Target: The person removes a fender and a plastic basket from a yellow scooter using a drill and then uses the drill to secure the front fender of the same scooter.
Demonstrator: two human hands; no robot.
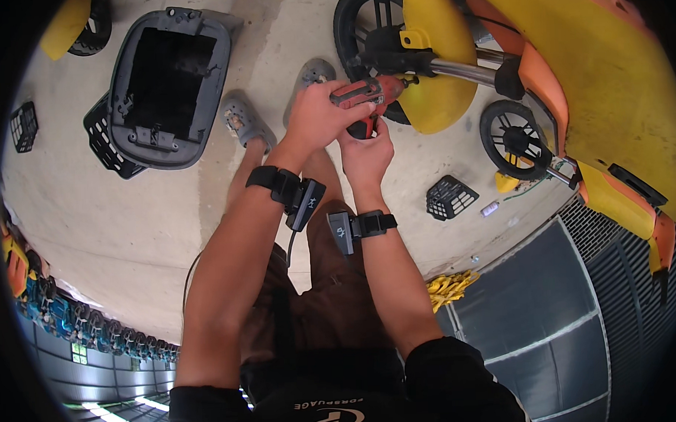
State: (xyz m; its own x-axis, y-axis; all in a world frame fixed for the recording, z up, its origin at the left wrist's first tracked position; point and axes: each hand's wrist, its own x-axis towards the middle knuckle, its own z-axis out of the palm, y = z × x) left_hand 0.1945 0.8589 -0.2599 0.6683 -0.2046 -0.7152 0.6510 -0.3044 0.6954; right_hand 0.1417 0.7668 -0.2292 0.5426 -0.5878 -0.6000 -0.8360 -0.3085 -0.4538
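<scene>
A red and black cordless drill (367, 93) lies across both my hands, its nose pointing right. My left hand (317, 116) is wrapped round the rear of its body. Just below, my right hand (368, 156) has its fingers closed round the lower part of the drill, by the red piece under the body; the palm side is hidden. The drill's tip is close to the yellow fender (441, 66) of a large spoked wheel (347, 32), and a silver fork tube (463, 72) runs just beyond it. Whether the tip touches anything, I cannot tell.
To the right stands a vehicle with yellow panels (608, 60) and a smaller wheel (513, 139). A grey oval plastic frame (218, 74) lies on the floor at left. A black latticed piece (451, 197) and yellow parts (451, 287) are at right; teal vehicles (81, 317) line the left.
</scene>
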